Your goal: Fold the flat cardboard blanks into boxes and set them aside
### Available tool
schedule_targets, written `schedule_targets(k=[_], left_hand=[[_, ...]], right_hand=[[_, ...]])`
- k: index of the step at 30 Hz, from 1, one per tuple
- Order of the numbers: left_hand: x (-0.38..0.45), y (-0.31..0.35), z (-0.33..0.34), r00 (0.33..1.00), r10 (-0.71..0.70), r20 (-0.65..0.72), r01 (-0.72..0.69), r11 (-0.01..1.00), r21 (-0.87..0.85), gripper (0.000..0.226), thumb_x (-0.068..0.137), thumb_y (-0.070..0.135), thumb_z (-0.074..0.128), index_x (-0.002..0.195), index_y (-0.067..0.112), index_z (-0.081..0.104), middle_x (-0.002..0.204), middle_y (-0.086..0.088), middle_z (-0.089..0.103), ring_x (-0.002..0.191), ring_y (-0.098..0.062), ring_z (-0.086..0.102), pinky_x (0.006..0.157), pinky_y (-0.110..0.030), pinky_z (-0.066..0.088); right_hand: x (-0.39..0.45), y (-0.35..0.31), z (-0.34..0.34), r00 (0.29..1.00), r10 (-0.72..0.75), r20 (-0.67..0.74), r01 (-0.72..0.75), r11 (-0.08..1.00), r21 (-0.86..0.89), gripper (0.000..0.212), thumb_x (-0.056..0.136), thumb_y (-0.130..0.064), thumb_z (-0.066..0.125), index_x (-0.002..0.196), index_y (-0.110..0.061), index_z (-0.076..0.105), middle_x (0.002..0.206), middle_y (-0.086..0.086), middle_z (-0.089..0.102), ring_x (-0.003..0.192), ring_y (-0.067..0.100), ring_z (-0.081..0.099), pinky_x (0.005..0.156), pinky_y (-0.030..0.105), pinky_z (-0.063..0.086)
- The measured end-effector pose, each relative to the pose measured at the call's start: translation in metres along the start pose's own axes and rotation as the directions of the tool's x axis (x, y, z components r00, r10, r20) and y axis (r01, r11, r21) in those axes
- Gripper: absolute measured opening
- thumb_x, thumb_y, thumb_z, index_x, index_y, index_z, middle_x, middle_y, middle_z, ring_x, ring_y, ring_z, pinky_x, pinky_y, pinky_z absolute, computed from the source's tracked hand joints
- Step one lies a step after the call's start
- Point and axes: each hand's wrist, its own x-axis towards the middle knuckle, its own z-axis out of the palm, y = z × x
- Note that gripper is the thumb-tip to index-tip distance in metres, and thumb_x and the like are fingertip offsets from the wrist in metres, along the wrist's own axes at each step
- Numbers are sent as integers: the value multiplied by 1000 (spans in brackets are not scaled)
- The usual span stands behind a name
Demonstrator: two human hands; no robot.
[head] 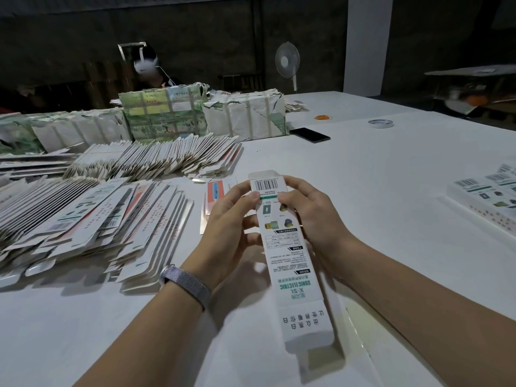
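A long white printed box (293,263) is held lengthwise above the table, its barcode end away from me and its near end flap open. My left hand (226,227) grips its far left side, thumb on top near the barcode. My right hand (312,216) grips the far right side, thumb pressing the top face. Large fanned stacks of flat cardboard blanks (83,219) lie at the left, with more blanks (167,157) behind them. Folded boxes (488,196) lie at the right edge.
Taped wrapped bundles (245,115) stand at the back of the white table (363,163). A black phone (310,134), a tape roll (381,123) and an orange object (322,117) lie beyond. A person sits behind the bundles, and a fan (287,62) stands farther back.
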Motion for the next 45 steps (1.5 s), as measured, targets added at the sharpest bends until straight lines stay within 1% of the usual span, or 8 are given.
schedule_targets(k=[8, 17, 22, 27, 31, 35, 40, 45], left_hand=[[-2, 1, 2, 999, -8, 34, 9, 1000, -9, 35, 94, 27, 56, 126, 15, 64, 95, -7, 75, 77, -21, 72, 53, -27, 57], [-2, 1, 5, 999, -31, 41, 30, 999, 22, 42, 88, 30, 55, 127, 17, 63, 99, -9, 75, 80, -20, 71, 61, -33, 58], [-4, 2, 6, 998, -36, 61, 32, 998, 58, 42, 90, 33, 54, 129, 19, 61, 96, -4, 76, 77, -17, 72, 56, -29, 57], [-5, 4, 7, 998, -30, 63, 26, 998, 61, 24, 105, 24, 50, 128, 18, 58, 93, -4, 75, 74, -16, 72, 53, -26, 54], [-7, 5, 8, 997, -45, 66, 44, 999, 27, 16, 107, 21, 46, 120, 28, 52, 86, -9, 74, 65, -18, 70, 50, -27, 53], [-8, 7, 8, 996, -46, 70, 45, 999, 26, 13, 107, 20, 47, 116, 29, 50, 84, -8, 74, 64, -18, 69, 47, -25, 51], [-7, 6, 9, 998, -31, 51, 29, 999, 36, 12, 107, 21, 48, 115, 31, 49, 88, -7, 76, 65, -18, 69, 48, -26, 52], [-7, 5, 8, 998, -35, 44, 35, 999, 6, 18, 106, 21, 50, 120, 31, 43, 89, -10, 76, 63, -19, 70, 49, -26, 52]], right_hand=[[0, -1, -2, 1000, -12, -12, 12, 1000, 7, 22, 97, -7, 47, 106, -15, 65, 99, 20, 75, 73, 26, 69, 70, 41, 57], [1, 1, -1, 996, -42, -75, 39, 999, -31, 15, 96, -9, 49, 97, -14, 63, 79, 6, 74, 64, 16, 68, 57, 30, 55], [3, -1, -3, 991, -72, -115, 70, 997, -18, 10, 95, -6, 53, 95, -9, 62, 87, 7, 75, 74, 24, 71, 74, 43, 58], [2, -2, -3, 989, -89, -120, 92, 995, 26, 13, 93, -2, 54, 93, -10, 65, 93, 14, 75, 75, 24, 69, 73, 40, 57], [3, 1, -4, 986, -121, -112, 125, 992, 29, 7, 87, -9, 60, 92, -12, 63, 85, 6, 73, 71, 20, 69, 66, 34, 56], [4, 3, -5, 985, -136, -106, 141, 989, 38, 21, 74, -21, 61, 94, -16, 62, 84, 2, 73, 72, 18, 72, 61, 28, 55], [4, 3, -6, 981, -164, -102, 170, 984, 54, 26, 76, -20, 62, 101, -24, 56, 86, 3, 73, 71, 21, 72, 60, 29, 55], [3, 2, -6, 984, -150, -92, 159, 982, 100, 30, 75, -16, 60, 104, -23, 64, 88, 3, 72, 73, 20, 71, 63, 32, 56]])
